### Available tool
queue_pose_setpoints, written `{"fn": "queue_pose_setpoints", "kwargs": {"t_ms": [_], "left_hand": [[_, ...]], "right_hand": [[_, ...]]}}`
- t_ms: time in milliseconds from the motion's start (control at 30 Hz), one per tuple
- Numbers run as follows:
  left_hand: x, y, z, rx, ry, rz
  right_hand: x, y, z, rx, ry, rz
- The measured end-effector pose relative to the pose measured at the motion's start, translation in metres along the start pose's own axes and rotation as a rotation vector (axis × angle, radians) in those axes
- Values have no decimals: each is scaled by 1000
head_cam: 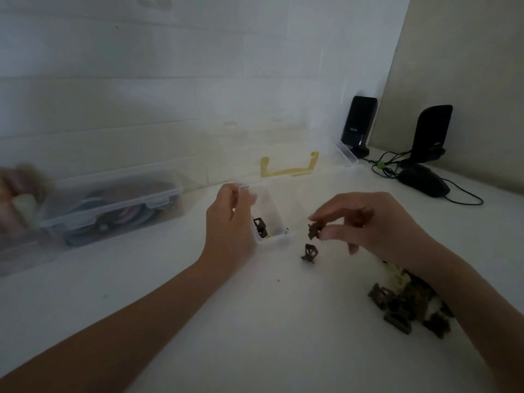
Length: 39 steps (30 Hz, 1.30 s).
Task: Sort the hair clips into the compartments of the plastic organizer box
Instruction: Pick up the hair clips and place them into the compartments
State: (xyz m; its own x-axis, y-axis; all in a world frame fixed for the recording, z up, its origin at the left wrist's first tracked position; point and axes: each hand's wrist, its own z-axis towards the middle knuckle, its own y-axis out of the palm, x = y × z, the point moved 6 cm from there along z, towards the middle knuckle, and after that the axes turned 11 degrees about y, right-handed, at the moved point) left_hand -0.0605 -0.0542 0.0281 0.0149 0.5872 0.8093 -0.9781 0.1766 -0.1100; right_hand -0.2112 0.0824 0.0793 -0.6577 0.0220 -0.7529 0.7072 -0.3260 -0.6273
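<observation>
1. We look down on a white tabletop (255,321) set against a pale tiled wall, the light dim.
2. Our left hand (229,225) grips the near left wall of the clear organizer box (273,239), fingers curled together over its rim.
3. One dark clip (260,227) sits inside the box's nearest compartment, by that hand.
4. Our right hand (365,225) hovers just right of the box, thumb and forefinger pinched on a small dark hair clip (313,231).
5. Another clip (309,253) lies on the table directly below it.
6. A pile of dark clips (405,304) rests beside our right wrist.
7. A lidded clear container (113,205) of coloured items stands to the left; two black speakers (358,124) and a mouse (424,180) sit at the back right.
</observation>
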Motion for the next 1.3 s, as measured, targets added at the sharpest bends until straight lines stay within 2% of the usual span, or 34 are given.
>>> {"fn": "queue_pose_setpoints", "kwargs": {"t_ms": [67,167,267,500,633,733,867,967,1100,1167,1300], "left_hand": [[0,0,0,-10,-1,21],[3,0,-1,-15,39,18],[9,2,-3,-41,88,-4],[20,8,-11,-109,270,6],[22,9,-12,-108,312,10],[19,8,-11,-103,298,9],[9,3,-6,-50,155,-37],[3,-2,-1,-15,48,-84],[-3,-5,3,17,-27,-94],[-2,-5,3,16,-13,-67],[1,-5,2,13,33,-9]], "right_hand": [[-2,5,-2,97,-73,123],[5,13,-2,152,-93,311],[8,19,-2,168,-70,345],[-1,29,-10,205,-123,213],[-9,37,-10,299,-202,-8],[-12,44,-7,336,-304,-278],[-9,22,-12,369,-282,-230],[0,6,-16,270,-174,-197],[18,20,-9,9,-78,-522],[26,34,-6,-100,-72,-572],[29,41,-5,-97,-106,-473]]}}
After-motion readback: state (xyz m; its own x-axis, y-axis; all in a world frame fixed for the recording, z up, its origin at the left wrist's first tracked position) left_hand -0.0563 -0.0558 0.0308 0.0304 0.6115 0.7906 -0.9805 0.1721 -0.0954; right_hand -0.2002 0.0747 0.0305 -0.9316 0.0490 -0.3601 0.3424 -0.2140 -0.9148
